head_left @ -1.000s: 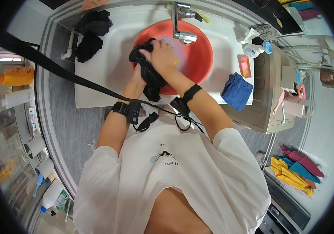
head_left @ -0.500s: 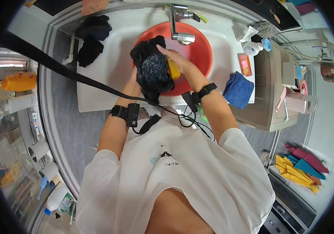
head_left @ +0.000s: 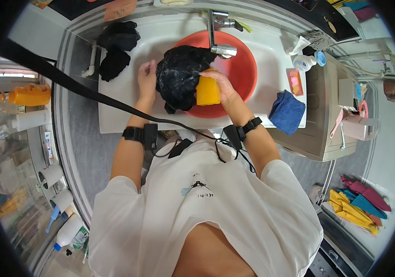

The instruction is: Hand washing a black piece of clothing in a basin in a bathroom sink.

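A wet black garment [head_left: 181, 76] with whitish smears lies bunched over the left side of a red basin [head_left: 248, 76] in the white sink. My right hand [head_left: 225, 85] grips a yellow soap bar [head_left: 208, 91] against the garment's right side, thumb over its top edge. Just left of the garment, my left hand [head_left: 147, 78] is raised with nothing in it, its fingers up and loosely bent. A small gap shows between that hand and the cloth. Whatever lies under the garment in the basin is hidden.
The faucet [head_left: 225, 50] reaches over the basin. More black clothes [head_left: 116, 46] hang on the sink's left rim. To the right are a folded blue cloth [head_left: 287, 112], an orange soap dish [head_left: 295, 83] and a white bottle [head_left: 304, 63]. A black strap [head_left: 100, 94] crosses the view.
My left hand has come off the black garment and moved left. The garment is spread wider, and the soap bar in my right hand now shows its broad face. The view has shifted slightly.
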The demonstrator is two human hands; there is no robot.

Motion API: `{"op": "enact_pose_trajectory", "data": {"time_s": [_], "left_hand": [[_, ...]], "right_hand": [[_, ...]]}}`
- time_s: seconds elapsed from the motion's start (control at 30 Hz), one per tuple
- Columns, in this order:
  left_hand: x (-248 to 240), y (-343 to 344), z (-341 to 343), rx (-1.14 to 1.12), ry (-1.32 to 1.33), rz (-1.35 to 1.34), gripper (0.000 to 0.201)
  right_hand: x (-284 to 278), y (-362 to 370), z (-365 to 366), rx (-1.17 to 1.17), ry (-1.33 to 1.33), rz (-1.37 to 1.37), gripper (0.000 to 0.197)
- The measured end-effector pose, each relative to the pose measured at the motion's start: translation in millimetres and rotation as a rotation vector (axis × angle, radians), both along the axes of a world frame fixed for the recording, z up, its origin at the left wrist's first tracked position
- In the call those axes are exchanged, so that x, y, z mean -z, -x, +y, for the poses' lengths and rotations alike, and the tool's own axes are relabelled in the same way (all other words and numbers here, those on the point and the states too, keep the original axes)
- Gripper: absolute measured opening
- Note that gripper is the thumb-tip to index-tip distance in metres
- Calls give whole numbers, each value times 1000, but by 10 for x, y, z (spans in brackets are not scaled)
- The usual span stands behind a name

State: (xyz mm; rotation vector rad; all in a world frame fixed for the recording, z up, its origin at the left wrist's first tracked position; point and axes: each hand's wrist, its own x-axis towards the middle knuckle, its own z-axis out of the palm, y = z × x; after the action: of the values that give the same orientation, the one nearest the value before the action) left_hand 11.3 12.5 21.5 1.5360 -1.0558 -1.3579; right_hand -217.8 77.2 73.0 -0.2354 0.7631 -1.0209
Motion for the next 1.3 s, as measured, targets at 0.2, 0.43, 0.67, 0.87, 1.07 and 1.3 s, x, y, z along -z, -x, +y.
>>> {"op": "enact_pose_trajectory", "data": {"time_s": [0.2,0.43,0.67,0.87,1.07,1.3], "left_hand": [[61,150,376,161,-227,626,71],[130,227,272,30,-286,1110,56],[40,246,137,-82,-273,1354,49],[9,360,139,73,-232,1410,51],[177,488,387,370,412,250,42],[296,244,344,302,-383,1659,43]], "right_hand": [[-50,-471,-145,-264,221,175,66],[-312,-534,-13,-466,188,655,74],[251,-15,297,-779,234,1047,60],[-8,-125,141,115,623,1590,36],[-125,-737,-197,147,1249,2011,42],[71,-881,-96,174,1018,2020,51]]}}
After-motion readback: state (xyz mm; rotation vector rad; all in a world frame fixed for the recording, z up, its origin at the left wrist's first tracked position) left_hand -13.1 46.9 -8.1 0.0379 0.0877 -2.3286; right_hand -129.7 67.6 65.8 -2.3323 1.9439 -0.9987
